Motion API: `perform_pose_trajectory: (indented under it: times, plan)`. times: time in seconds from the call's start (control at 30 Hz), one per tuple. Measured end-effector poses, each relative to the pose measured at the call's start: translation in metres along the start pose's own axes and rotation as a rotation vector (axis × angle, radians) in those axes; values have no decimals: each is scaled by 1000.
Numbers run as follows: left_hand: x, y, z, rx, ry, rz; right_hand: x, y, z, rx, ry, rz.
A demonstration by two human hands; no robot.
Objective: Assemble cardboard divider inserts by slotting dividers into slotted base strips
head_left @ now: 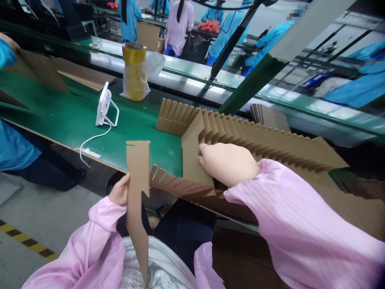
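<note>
Clenched on one edge, the left hand (pixel 119 190) holds a notched cardboard strip (pixel 137 172) upright, long axis running away from the lap, while the right hand (pixel 227 164), nearer the slotted cardboard divider (pixel 264 148), lies against it, grip hidden, at the edge of a green workbench (pixel 66 116).

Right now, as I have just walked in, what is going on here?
A person in pink sleeves holds a slotted cardboard strip upright in the left hand, while the right hand touches a larger slotted cardboard divider at the edge of a green workbench. A small white fan stands on the bench.
</note>
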State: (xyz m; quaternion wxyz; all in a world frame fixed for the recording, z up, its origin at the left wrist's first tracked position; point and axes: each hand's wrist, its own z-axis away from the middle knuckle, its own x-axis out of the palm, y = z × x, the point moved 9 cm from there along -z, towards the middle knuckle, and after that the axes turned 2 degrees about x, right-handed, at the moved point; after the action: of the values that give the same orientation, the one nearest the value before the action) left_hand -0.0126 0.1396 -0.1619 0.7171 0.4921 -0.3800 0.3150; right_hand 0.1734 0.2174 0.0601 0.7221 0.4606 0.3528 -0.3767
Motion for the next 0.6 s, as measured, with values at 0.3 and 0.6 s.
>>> perform_pose_trajectory:
  times: [0.3,0.6]
  plan:
    - [24,103,59,494,178,-75,-5,9,14,-23,163,-96]
    - [119,102,60,681,274,-144,-35,-23,78,-462,230,-553]
